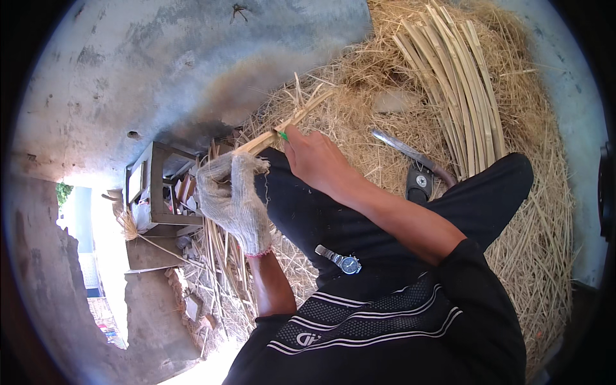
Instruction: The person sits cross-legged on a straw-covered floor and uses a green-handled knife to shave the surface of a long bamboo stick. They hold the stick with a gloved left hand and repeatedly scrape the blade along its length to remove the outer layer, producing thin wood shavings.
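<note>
My left hand [234,199], in a pale knitted work glove with frayed fingers, is closed around the near end of a split bamboo strip [258,142]. The strip slants up and away to the right, with thin slivers curling off its far part. My right hand [317,159] is bare and closed against the strip's middle. From its fingers shows a small green-handled tool [282,135], with a dark edge against the strip; most of it is hidden by the hand. A metal wristwatch [340,259] lies on my dark clothing at the lap.
Several long bamboo strips [459,90] lie bundled at the far right on straw [539,250]. A curved blade with a wooden handle [410,153] lies beside a dark sandal [419,183] near my right knee. At left stand a cluttered wooden cabinet [154,183] and a straw broom [128,224].
</note>
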Motion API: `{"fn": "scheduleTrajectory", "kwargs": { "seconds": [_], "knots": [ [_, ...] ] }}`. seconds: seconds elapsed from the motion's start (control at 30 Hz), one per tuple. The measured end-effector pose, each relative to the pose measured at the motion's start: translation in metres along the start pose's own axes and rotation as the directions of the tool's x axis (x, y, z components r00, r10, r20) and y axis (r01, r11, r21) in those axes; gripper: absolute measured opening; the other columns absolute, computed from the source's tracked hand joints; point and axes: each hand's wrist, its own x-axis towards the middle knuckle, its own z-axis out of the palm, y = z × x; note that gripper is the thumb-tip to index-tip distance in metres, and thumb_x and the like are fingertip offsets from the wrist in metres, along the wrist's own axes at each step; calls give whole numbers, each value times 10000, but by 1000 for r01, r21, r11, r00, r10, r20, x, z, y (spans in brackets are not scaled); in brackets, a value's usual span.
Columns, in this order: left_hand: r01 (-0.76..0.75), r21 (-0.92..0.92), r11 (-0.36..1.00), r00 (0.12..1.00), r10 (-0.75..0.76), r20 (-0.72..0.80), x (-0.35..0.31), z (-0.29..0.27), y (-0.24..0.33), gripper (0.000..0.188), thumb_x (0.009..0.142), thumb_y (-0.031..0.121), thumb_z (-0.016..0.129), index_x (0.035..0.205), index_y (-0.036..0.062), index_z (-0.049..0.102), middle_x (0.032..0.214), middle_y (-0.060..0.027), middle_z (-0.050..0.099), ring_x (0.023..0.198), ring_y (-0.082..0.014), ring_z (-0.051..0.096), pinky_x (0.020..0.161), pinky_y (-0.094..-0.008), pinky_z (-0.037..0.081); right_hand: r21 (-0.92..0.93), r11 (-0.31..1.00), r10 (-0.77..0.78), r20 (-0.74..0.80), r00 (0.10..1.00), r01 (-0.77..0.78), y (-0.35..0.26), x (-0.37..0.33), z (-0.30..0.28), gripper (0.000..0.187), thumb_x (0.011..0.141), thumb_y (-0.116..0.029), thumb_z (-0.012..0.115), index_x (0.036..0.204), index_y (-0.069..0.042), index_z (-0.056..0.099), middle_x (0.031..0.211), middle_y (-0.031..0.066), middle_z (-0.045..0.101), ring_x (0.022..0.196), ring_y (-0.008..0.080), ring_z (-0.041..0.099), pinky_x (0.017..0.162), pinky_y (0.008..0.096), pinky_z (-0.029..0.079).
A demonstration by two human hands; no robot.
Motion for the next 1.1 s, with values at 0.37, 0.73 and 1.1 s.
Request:
{"fn": "scheduleTrajectory", "kwargs": {
  "seconds": [0.37, 0.73, 1.1],
  "knots": [
    [57, -51, 997, 998, -55, 35, -7, 1, 9, 126, 939, 58, 680, 1001, -19, 602, 796, -113, 695, 669, -131, 663, 639, -222, 509, -42, 981, 193, 115, 975, -189, 24, 6, -2, 211, 941, -158, 540, 1066, 11, 561, 844, 294, 666, 857, 488, 668, 761, 579, 534],
    [13, -38, 999, 996, -10, 91, 0, 0, 12, 130, 911, 34, 694, 1005, -27, 629, 869, -113, 712, 727, -132, 671, 700, -252, 540, -160, 987, 3, -49, 999, -10, 80, 14, 9, 240, 998, -233, 518, 1018, 3, 553, 666, 292, 620, 669, 496, 641, 601, 575, 506],
    [7, -10, 1000, 999, -6, 51, -9, -5, -5, 214, 853, 61, 775, 994, -43, 652, 957, -149, 734, 744, -177, 716, 729, -280, 573, -198, 980, -26, -83, 996, 10, 65, 2, 1, 201, 993, -228, 551, 988, -30, 517, 583, 245, 579, 580, 470, 615, 542, 547, 489]
  ]
}}
